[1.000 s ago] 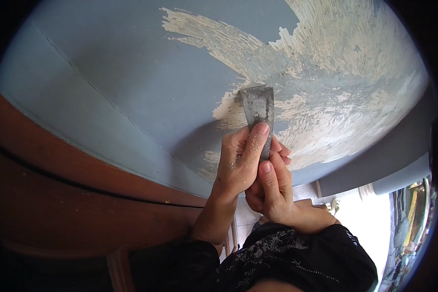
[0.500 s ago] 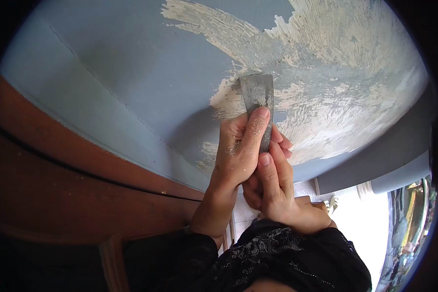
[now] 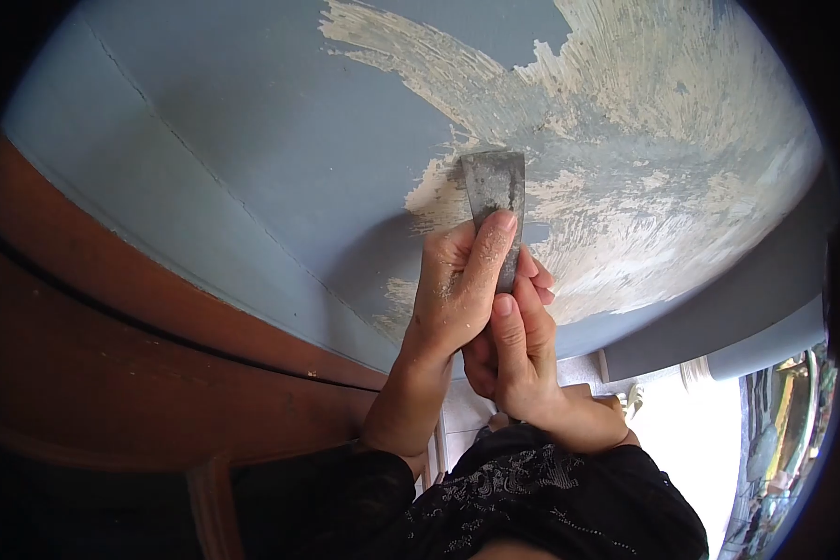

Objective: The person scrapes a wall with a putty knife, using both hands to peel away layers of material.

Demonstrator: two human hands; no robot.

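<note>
A metal scraper [image 3: 497,179] points up at the blue-grey wall, its wide edge at the border of a rough patch [image 3: 616,168] where the paint is stripped to a pale layer. My left hand [image 3: 453,285] is closed round the scraper, thumb laid along the blade and dusted with pale flakes. Below it, my right hand [image 3: 525,359] grips the scraper's lower end, fingertips showing behind the blade. Both palms hide the handle.
Reddish-brown wood [image 3: 159,345] runs along the lower left, beside the painted wall [image 3: 280,140]. At the right, a grey ledge [image 3: 719,327] curves under the stripped patch. Pale floor and bright light show beneath, with cluttered objects at the far right edge.
The scraper's edge has drawn slightly down, and both hands keep their grip. The view has shifted a little.
</note>
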